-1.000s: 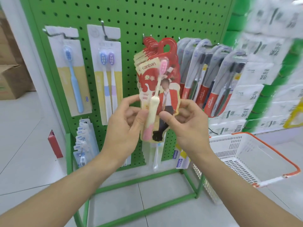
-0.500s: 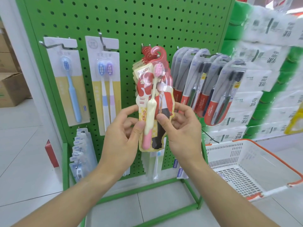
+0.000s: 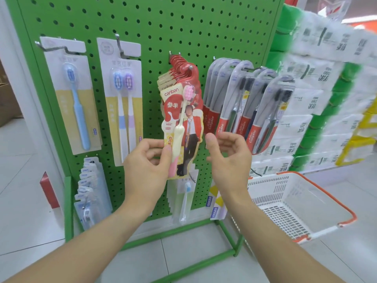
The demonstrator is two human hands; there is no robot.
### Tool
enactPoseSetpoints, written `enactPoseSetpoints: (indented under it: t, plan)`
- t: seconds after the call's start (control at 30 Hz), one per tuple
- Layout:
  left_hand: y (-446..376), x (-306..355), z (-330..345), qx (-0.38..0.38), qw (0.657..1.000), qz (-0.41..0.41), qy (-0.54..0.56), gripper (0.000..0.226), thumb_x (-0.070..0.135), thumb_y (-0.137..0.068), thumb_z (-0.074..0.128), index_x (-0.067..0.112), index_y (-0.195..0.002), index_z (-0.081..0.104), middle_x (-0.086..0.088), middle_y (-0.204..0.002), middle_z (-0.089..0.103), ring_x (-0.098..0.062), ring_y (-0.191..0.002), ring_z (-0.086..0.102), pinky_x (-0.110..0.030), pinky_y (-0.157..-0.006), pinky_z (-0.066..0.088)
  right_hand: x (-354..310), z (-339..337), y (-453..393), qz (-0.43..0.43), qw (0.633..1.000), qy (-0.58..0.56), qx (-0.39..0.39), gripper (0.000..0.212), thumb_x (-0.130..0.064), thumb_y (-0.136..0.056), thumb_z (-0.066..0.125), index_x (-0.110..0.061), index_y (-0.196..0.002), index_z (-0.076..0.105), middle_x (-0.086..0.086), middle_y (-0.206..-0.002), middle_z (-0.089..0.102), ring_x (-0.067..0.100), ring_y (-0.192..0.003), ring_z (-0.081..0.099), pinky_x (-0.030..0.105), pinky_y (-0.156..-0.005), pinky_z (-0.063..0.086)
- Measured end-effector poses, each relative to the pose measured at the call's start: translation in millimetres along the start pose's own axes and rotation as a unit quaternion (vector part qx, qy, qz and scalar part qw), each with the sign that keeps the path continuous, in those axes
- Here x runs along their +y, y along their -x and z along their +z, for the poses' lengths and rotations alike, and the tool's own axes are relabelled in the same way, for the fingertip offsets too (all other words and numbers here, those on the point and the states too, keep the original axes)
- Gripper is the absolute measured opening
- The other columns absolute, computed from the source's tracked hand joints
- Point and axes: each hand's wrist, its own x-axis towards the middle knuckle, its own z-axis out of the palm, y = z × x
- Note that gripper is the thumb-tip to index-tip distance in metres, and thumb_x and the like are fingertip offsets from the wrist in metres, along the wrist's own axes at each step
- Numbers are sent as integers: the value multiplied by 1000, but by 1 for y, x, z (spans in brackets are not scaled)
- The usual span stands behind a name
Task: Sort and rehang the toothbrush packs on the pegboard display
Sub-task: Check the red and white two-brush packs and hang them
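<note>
Near the middle of the green pegboard (image 3: 183, 27), your left hand (image 3: 146, 170) pinches the lower left edge of the front red Canban pack (image 3: 181, 119), which hangs on its hook with the others stacked behind. Your right hand (image 3: 230, 160) floats just beside it, fingers loosely spread, apparently touching nothing. Colgate packs (image 3: 255, 111) hang toward the pegboard's right edge.
</note>
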Motion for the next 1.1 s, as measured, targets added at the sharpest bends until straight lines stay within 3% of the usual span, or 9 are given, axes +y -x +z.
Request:
enactPoseSetpoints:
  t: [0.07, 0.13, 0.27, 0.37, 0.53, 0.7, 0.87, 1.1]
  plan:
    - [-2, -2, 3, 9, 1000, 3, -9, 9, 18, -94, 69, 26, -92, 66, 10, -80, 75, -3, -69, 71, -14, -60, 53, -3, -9, -17, -44, 997, 18, 67, 26, -20, -88, 79, -16, -106, 61, -2, -97, 67, 9, -89, 64, 33, -79, 54]
    - [-4, -5, 6, 15, 1000, 4, -12, 8, 20, -94, 70, 27, -92, 65, 11, -83, 75, -4, -72, 71, -17, -64, 56, -5, -18, -38, -73, 990, 74, 96, 42, -20, -84, 81, -18, -117, 56, 1, -111, 62, 10, -100, 61, 30, -87, 52]
    - [-5, -8, 11, 24, 1000, 2, -16, 5, 21, -94, 69, 25, -95, 66, 12, -86, 74, -3, -76, 72, -18, -68, 57, 2, -24, -69, -26, 977, 207, 41, 96, -39, -72, 91, -19, -148, 36, -1, -141, 49, 14, -131, 49, 37, -113, 41]
    - [-4, -7, 15, 30, 1000, 3, -6, 7, 19, -94, 69, 25, -93, 65, 12, -85, 72, -1, -76, 70, -15, -68, 55, 14, -18, -69, 23, 973, 231, -12, 111, -44, -67, 93, -21, -153, 28, 4, -147, 49, 19, -135, 48, 40, -115, 40]
    - [-3, -5, 17, 37, 999, 6, 1, 4, 18, -93, 70, 20, -95, 66, 10, -84, 70, 0, -72, 67, -13, -66, 53, 34, -9, -61, 31, 976, 214, -4, 96, -38, -75, 89, -19, -151, 33, -2, -126, 62, 9, -113, 58, 23, -93, 42]
    - [-1, -5, 15, 33, 999, 12, -2, 5, 17, -93, 70, 20, -94, 66, 10, -83, 70, -2, -73, 67, -13, -65, 53, 38, -4, -62, 20, 982, 188, 24, 74, -36, -72, 92, -21, -133, 52, -19, -102, 59, -3, -94, 60, 25, -89, 51]
    - [1, -3, 17, 30, 999, 19, 1, 4, 18, -94, 69, 20, -96, 65, 8, -84, 70, -3, -72, 67, -13, -66, 53, 35, -8, -55, -10, 983, 172, 61, 82, -47, -60, 97, -23, -128, 57, -12, -112, 66, 5, -101, 64, 33, -95, 55]
    - [-2, -6, 11, 33, 999, 27, -21, 10, 20, -94, 69, 27, -91, 63, 10, -86, 69, -3, -75, 66, -11, -67, 52, 20, -27, -36, -45, 983, 166, 58, 78, -45, -62, 96, -25, -126, 57, -11, -115, 67, 3, -108, 62, 27, -99, 50]
